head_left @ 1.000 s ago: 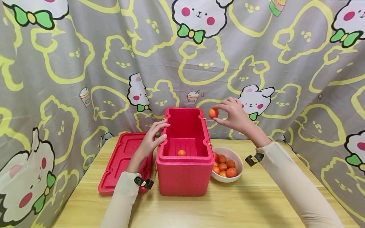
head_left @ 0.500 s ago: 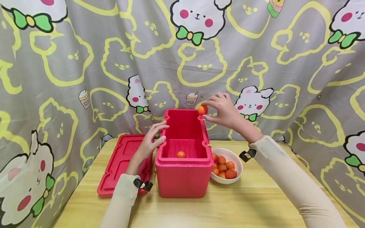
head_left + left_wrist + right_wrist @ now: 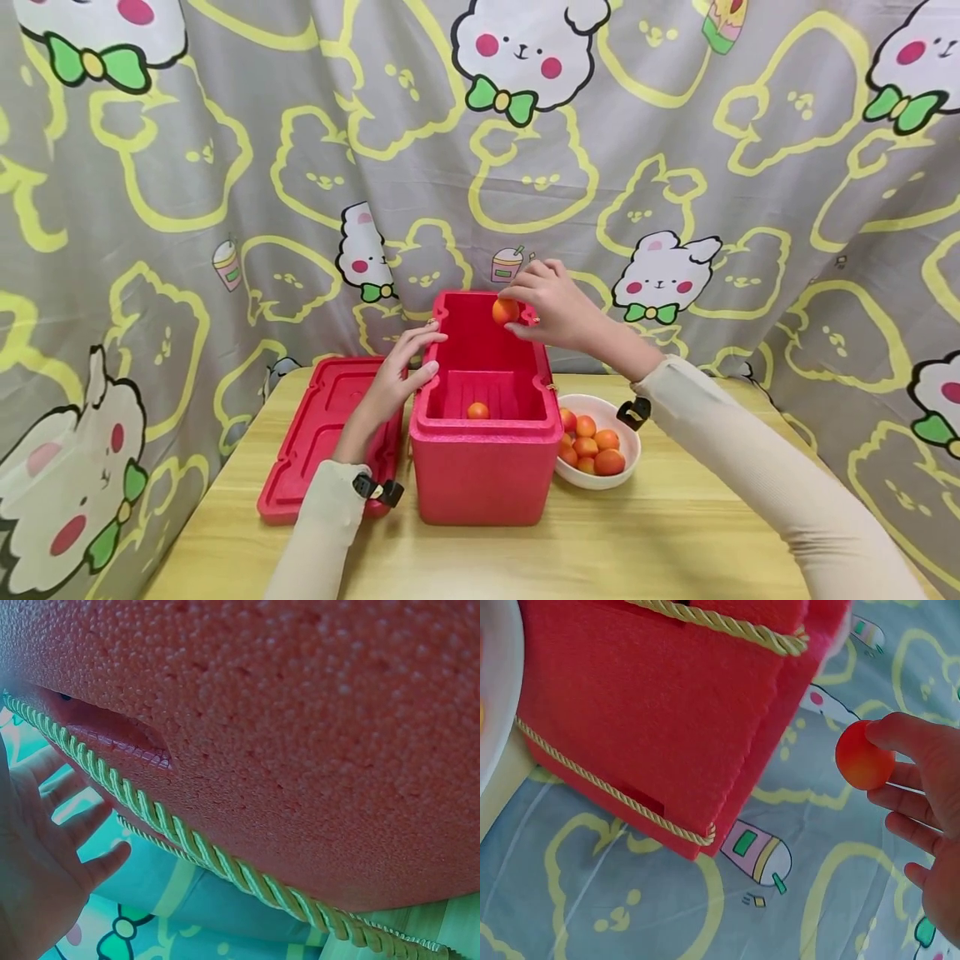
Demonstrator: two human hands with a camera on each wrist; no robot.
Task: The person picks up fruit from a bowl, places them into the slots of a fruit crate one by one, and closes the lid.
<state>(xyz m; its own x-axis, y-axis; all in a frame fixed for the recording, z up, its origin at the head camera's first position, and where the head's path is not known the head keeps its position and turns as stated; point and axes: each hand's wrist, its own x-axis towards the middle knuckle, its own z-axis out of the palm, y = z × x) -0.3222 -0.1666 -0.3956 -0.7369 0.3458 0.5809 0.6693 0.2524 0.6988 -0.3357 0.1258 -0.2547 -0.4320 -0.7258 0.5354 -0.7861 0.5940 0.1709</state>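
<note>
My right hand [image 3: 561,308] pinches a small orange-red tomato [image 3: 506,311] between thumb and fingertips, above the far part of an open red foam box [image 3: 480,479]. The right wrist view shows this tomato [image 3: 862,757] up close, with the remaining fingers spread below. One more tomato [image 3: 477,411] lies on the box floor near the front. At the box's left rim rests my left hand [image 3: 393,379], its fingers extended. In the left wrist view a twisted gold cord [image 3: 202,844] runs along the box's side, beside the left hand [image 3: 45,847].
A white bowl [image 3: 600,482] with several tomatoes [image 3: 586,447] stands against the box's right side. The red lid [image 3: 296,467] lies on the wooden table [image 3: 637,550] to the left. Behind hangs a grey patterned curtain [image 3: 420,183].
My right hand has moved left with the tomato, from right of the box to over its opening. The left hand has stayed on the rim.
</note>
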